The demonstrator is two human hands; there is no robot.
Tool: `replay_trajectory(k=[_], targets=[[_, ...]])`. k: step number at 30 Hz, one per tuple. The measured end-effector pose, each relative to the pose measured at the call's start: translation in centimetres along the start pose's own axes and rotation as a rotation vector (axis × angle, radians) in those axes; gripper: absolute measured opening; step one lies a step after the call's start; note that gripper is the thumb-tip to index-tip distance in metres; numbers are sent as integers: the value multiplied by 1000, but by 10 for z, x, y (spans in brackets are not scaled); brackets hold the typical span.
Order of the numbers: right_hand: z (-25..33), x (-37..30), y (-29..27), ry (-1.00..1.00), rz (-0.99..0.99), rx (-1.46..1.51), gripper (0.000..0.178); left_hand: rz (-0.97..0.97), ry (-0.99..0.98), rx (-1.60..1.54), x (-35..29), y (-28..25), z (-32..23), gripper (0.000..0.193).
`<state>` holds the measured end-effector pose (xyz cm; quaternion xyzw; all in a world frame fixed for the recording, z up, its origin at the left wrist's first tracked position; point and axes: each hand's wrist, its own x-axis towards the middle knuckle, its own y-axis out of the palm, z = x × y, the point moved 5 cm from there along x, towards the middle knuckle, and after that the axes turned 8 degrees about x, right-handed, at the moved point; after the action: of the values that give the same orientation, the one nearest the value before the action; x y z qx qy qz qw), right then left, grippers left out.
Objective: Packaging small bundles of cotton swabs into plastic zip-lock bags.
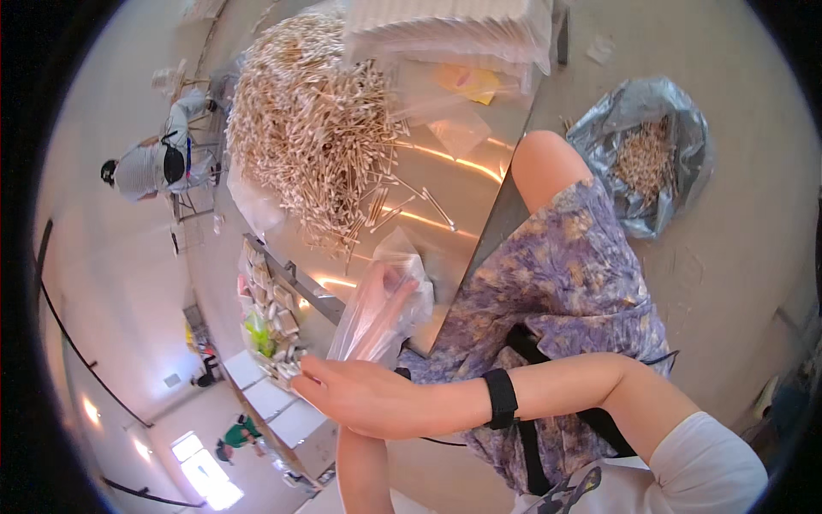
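Note:
My left hand (387, 300) is inside a clear plastic bag (409, 250), its stretched-out fingers blurred by the film. Across my left wrist lies my right hand (360, 394), closed at the bag's open end; its fingertips are partly hidden. A black band (499, 398) circles my right wrist. Just beyond the bag, a big heap of cotton swabs (312, 128) covers much of the shiny metal table (445, 193). Several loose swabs (432, 206) lie at the heap's near edge.
Stacked white packs (454, 26) stand at the table's far end, near a yellow paper (469, 83). A grey plastic bag (685, 163) with swabs stands on the floor at right. Small packages (274, 313) lie left of the table. Other people (150, 170) work farther off.

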<state>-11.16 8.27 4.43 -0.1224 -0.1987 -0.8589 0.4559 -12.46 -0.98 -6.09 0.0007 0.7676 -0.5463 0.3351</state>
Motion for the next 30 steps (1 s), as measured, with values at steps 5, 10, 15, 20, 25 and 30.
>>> replay_trajectory(k=[5, 10, 15, 20, 25, 30], targets=[[-9, -3, -9, 81, -28, 136, 20, -33, 2, -185, 17, 13, 12, 22], [-15, -5, -5, 58, -22, 266, 31, -138, -20, -476, 18, 24, 33, 24], [-26, -16, -27, -23, -305, 119, 31, -160, 8, -433, -1, 15, 49, 27], [-82, -53, -66, 278, -466, 62, 30, -170, 45, -256, -15, -3, 42, 35], [-132, -89, -74, 445, -565, 40, 31, -22, -165, 45, -2, -12, 4, 37], [-132, -88, -57, 385, -453, -6, 37, -124, -79, 117, -2, -10, 15, 41]])
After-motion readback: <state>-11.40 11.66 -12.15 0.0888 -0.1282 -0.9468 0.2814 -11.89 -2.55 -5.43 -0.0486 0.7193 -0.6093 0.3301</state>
